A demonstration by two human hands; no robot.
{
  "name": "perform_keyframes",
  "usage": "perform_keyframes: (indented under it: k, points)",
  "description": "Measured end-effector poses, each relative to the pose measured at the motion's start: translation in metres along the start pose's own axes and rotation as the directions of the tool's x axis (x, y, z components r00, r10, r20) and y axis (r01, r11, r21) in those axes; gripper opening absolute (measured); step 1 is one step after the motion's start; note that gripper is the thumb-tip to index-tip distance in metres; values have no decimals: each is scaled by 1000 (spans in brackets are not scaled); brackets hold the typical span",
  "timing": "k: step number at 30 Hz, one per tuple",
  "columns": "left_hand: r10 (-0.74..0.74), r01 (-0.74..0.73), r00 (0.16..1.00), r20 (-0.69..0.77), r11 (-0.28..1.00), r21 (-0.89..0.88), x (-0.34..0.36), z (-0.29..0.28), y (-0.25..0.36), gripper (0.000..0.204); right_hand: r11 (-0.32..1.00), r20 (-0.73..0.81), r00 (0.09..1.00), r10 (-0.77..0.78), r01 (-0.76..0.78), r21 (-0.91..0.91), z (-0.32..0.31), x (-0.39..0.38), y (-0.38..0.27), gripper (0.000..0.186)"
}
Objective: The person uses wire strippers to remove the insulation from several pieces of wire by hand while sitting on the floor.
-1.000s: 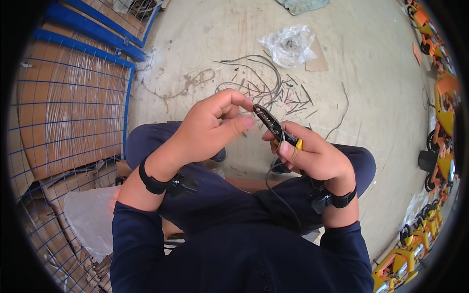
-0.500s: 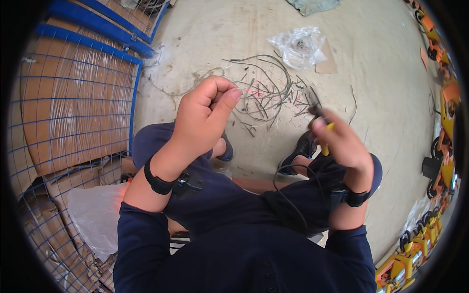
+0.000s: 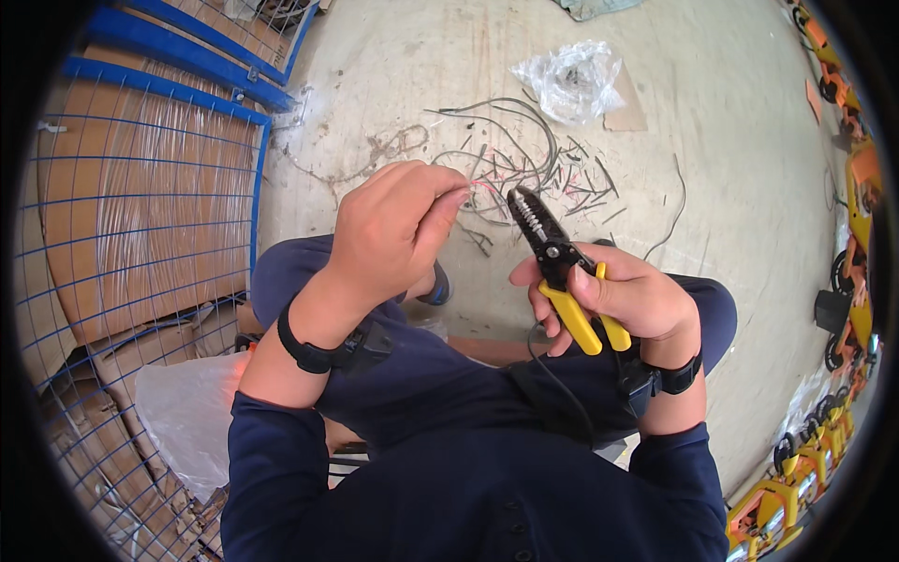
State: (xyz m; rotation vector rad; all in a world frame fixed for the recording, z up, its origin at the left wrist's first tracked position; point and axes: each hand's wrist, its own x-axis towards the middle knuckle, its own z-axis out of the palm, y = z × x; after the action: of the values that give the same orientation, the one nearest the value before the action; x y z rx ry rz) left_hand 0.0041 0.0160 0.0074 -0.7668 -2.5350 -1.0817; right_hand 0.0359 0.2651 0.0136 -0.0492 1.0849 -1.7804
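My left hand [image 3: 389,225] is closed in a pinch, with what looks like a fine red wire [image 3: 482,184] at its fingertips. My right hand [image 3: 632,295] holds a wire stripper [image 3: 552,253] with a black toothed head and yellow handles, its tip pointing up-left, just right of my left fingertips. A dark cable [image 3: 552,375] hangs below my right hand across my dark trousers. On the floor beyond my hands lie several cable offcuts and loose loops [image 3: 524,131].
A blue mesh cage [image 3: 262,178] with wrapped cardboard [image 3: 159,215] stands along the left, a translucent plastic bag [image 3: 178,421] below it. Crumpled clear plastic [image 3: 567,80] lies on cardboard [image 3: 626,108] ahead. Yellow-and-orange wheeled items [image 3: 857,187] line the right edge. A grey-green cloth [image 3: 595,7] is at the top.
My left fingers left the stripper's tip and closed into a pinch. The stripper swung right and away, then came back leftward beside my left fingertips, its yellow handles now more visible.
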Motion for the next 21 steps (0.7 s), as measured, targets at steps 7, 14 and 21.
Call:
perform_keyframes:
  k: [7, 14, 21]
  points:
    - [132, -133, 991, 34, 991, 26, 1, -2, 1, 14, 992, -24, 993, 117, -118, -44, 6, 12, 8, 45]
    - [150, -147, 988, 46, 987, -62, -1, 3, -1, 17, 996, -46, 995, 90, -91, -19, 8, 15, 8, 43]
    - [137, -128, 987, 83, 986, -110, -1, 5, -1, 18, 991, -94, 992, 87, -96, -94, 11, 17, 6, 40]
